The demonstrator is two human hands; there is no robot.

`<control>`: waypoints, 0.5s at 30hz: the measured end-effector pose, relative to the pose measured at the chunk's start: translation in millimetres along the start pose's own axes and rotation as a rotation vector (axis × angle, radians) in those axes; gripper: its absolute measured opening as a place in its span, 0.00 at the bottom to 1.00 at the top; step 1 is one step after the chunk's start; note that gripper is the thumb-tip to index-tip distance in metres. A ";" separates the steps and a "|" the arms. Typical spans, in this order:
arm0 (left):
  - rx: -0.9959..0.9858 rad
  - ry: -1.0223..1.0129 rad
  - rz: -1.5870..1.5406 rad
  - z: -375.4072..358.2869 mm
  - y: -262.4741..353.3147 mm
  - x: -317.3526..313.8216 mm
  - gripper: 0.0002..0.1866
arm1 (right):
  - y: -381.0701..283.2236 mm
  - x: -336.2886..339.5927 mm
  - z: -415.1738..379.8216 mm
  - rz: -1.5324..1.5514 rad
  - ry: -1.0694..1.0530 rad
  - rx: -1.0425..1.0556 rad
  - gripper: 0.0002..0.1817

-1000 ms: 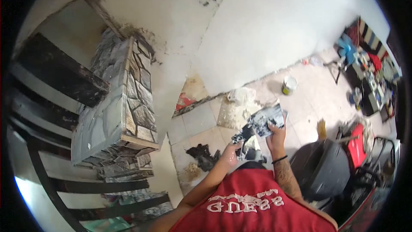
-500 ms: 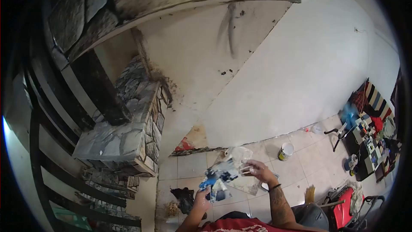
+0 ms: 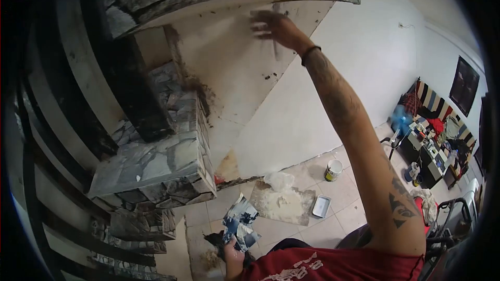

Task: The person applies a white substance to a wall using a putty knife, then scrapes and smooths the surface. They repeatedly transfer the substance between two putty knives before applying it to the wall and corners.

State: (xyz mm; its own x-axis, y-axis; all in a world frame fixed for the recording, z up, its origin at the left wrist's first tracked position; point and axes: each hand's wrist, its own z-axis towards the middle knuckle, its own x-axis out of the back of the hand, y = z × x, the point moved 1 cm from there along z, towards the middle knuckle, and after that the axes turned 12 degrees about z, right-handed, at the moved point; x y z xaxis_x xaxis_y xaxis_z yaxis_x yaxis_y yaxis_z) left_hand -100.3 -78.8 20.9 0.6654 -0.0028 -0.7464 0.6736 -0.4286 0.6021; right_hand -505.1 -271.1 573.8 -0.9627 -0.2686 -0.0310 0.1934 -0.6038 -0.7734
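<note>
My right hand is raised at the stained beige wall under the stone-clad ledge, its fingers spread and somewhat blurred. Whether its fingertips touch the wall cannot be told. A dark smudge on the wall is partly behind this hand. Low in the view, my left hand is closed on a crumpled blue, white and black sheet. Beneath that sheet a dark crumpled thing lies on the floor.
A powder-covered board with a clear plastic bag, a white tray and a white bucket are on the tiles. Stone-clad steps and black bars stand at left. A cluttered table stands at right.
My right hand has left the area by the sheet and risen to the wall. The left hand, still holding the sheet, is lower and further left. The view has shifted.
</note>
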 end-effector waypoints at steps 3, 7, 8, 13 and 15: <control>-0.040 0.033 0.044 -2.2 -0.7 22.4 0.16 | -16.5 -15.1 11.9 -0.125 -0.010 0.081 0.22; -0.029 -0.003 -0.014 -15.4 23.3 13.3 0.15 | -41.6 -44.6 -18.2 -0.062 -0.026 0.084 0.23; -0.011 -0.020 -0.009 -9.0 24.2 23.1 0.16 | -48.6 -47.5 -26.6 -0.046 -0.055 0.107 0.23; 0.110 -0.052 0.060 1.5 32.3 31.4 0.17 | -89.7 -81.2 -87.3 -0.260 0.005 0.171 0.20; 0.146 -0.101 0.076 -2.4 41.1 11.5 0.18 | -105.9 -91.8 -122.9 -0.324 0.021 0.193 0.18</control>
State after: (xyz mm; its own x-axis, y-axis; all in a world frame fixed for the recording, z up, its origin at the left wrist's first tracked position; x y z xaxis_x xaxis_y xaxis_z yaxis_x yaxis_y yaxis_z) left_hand -64.2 -94.3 37.8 0.6722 -0.1279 -0.7293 0.5635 -0.5506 0.6159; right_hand -460.4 -90.2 580.7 -0.9831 -0.0261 0.1813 -0.0919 -0.7860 -0.6113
